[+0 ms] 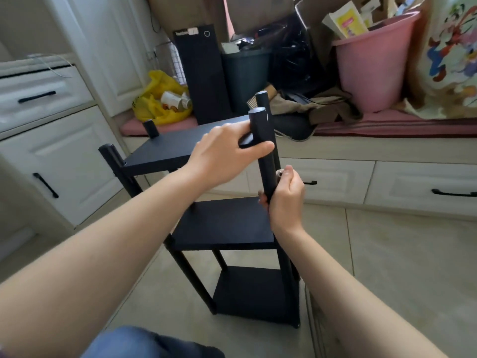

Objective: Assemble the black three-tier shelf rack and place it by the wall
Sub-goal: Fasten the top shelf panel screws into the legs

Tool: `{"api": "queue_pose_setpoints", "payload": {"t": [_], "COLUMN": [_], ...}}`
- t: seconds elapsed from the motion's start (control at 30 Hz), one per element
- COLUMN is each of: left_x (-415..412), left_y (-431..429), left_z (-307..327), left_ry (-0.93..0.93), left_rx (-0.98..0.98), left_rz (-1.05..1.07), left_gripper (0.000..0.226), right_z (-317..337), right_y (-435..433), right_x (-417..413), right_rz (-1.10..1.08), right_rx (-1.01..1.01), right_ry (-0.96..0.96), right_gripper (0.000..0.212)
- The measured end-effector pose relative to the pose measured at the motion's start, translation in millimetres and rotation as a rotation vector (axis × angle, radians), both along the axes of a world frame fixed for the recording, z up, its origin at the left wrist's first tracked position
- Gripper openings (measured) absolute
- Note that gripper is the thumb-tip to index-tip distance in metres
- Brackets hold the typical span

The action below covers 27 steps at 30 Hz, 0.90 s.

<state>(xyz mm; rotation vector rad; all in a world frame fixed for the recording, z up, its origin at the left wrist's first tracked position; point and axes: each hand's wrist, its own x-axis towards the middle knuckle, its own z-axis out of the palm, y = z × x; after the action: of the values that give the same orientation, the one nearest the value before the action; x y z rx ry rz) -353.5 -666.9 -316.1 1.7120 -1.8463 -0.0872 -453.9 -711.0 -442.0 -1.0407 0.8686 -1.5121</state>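
Black three-tier shelf rack (227, 223): corner post being fitted, I judge.
My left hand (224, 151) wraps the round black post (259, 122), my right hand (286, 200) clasps it lower; next, I'd seat it plumb.

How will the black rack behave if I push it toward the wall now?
The black rack stands tall and narrow, so a high push would probably tip it. On the smooth floor tiles a low push likely slides it. Its thin shelves and slim posts suggest it is light.
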Motion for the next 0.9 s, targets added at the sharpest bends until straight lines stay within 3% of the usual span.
{"api": "queue_pose_setpoints", "payload": {"t": [0.07,0.23,0.37,0.5,0.63,0.9], "left_x": [22.6,79.7,123.4,152.3,168.5,185.4], "left_y": [-7.6,-12.0,-3.0,17.2,36.1,58.5], "left_z": [7.8,16.4,12.6,2.4,-14.7,-62.5], "left_ry": [0.073,0.232,0.363,0.474,0.521,0.741], "left_rx": [-0.009,-0.056,-0.128,-0.223,-0.282,-0.323], "left_rz": [0.006,0.105,0.165,0.179,0.251,0.283], "left_gripper": [0.016,0.042,0.029,0.035,0.013,0.012], "right_z": [11.2,33.9,44.4,48.9,46.5,30.5], "right_y": [-11.2,-27.5,-31.1,-26.7,-21.7,-11.2], "right_x": [20.7,74.7,115.2,146.8,164.3,168.4], "right_rz": [0.0,0.051,0.099,0.164,0.209,0.28], "right_rx": [-0.022,-0.092,-0.151,-0.207,-0.276,-0.392], "right_ry": [0.026,0.121,0.191,0.256,0.352,0.622], "right_gripper": [0.037,0.035,0.034,0.033,0.032,0.032]}}
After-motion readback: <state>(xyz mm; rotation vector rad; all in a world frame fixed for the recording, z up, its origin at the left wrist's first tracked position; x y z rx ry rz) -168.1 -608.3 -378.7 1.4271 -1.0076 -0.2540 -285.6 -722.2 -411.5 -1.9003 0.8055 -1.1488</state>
